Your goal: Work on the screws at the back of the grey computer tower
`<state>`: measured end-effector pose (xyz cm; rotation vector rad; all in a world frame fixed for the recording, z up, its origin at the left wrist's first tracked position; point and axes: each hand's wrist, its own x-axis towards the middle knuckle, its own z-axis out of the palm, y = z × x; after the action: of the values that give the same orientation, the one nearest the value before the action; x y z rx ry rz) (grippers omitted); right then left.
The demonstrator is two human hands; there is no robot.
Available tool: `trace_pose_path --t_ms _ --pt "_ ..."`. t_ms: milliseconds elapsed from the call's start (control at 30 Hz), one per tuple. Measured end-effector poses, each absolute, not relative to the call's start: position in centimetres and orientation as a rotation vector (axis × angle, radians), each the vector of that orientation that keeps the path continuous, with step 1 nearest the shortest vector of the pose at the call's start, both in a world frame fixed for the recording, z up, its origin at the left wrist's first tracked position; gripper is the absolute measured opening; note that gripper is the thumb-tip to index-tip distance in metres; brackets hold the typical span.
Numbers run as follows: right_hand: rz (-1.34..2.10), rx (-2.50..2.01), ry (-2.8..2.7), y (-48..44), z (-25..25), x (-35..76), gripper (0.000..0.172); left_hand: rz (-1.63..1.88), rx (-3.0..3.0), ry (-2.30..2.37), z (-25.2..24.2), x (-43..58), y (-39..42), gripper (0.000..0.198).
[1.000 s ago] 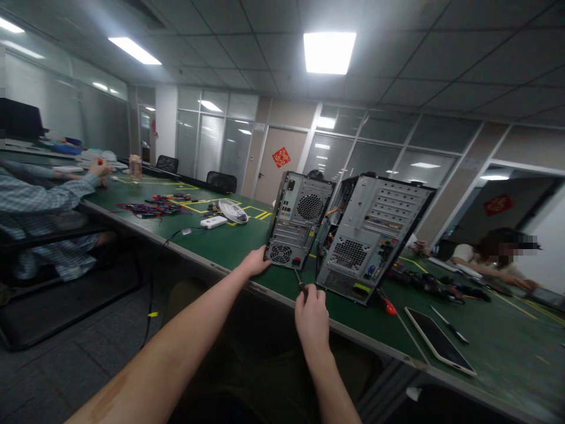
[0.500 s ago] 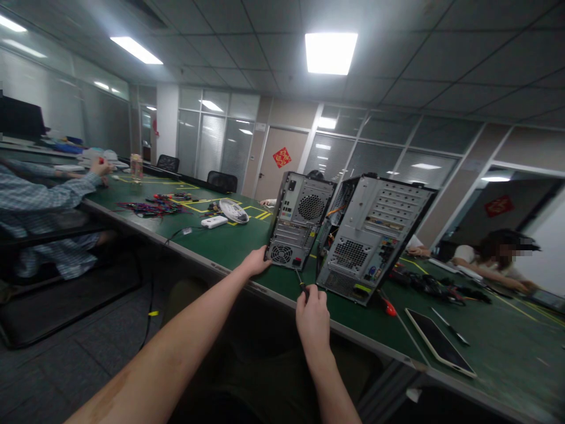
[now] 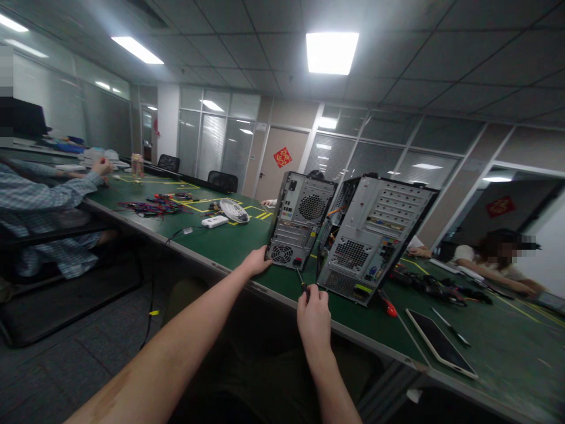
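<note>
My right hand (image 3: pixel 314 315) is closed round the dark handle of a screwdriver (image 3: pixel 299 277), whose shaft reaches up to the lower back edge of the smaller computer tower (image 3: pixel 302 215). Whether its tip sits on a screw is too small to tell. At that tower's lower left corner, my left hand (image 3: pixel 258 262) grips the side, its fingers partly hidden by the case. The tower stands upright, with its rear vents and ports facing me. Close on its right stands a larger computer tower (image 3: pixel 366 241), its left side open with wires showing.
A red-handled tool (image 3: pixel 390 307), a phone (image 3: pixel 441 344) and a pen-like tool (image 3: pixel 450 327) lie right on the green table (image 3: pixel 375 327). Black cables (image 3: pixel 441 287) lie beyond. Leftward are bundled wires (image 3: pixel 154 206), a white power bank-like box (image 3: pixel 215 222) and a round white grille (image 3: pixel 233 210). Other people sit at both sides.
Both my hands stay in nearly the same place, with the screwdriver still at the smaller tower's lower edge. The view has shifted very slightly.
</note>
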<state>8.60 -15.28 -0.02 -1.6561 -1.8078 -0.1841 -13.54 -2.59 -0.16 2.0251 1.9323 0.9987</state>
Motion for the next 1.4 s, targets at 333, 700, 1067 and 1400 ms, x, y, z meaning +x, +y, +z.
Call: trace_pose_path --t_ms 333,700,1067,1400 --pt "-0.221 -1.668 -1.818 -15.28 -0.19 8.52 0.012 1.024 2.028 1.914 -0.63 -13.65 -2.14 0.053" --pt "-0.26 -1.726 -1.801 -15.54 0.31 8.77 0.019 0.979 1.987 1.928 -0.19 -13.57 -2.47 0.058" --pt "-0.229 -1.751 -1.858 -15.87 0.27 8.19 0.018 0.998 2.009 1.924 -0.29 -13.57 -2.38 0.055" --pt "-0.162 -1.629 -1.802 -15.72 0.2 8.56 0.007 0.989 2.033 1.935 -0.4 -13.55 -2.25 0.055"
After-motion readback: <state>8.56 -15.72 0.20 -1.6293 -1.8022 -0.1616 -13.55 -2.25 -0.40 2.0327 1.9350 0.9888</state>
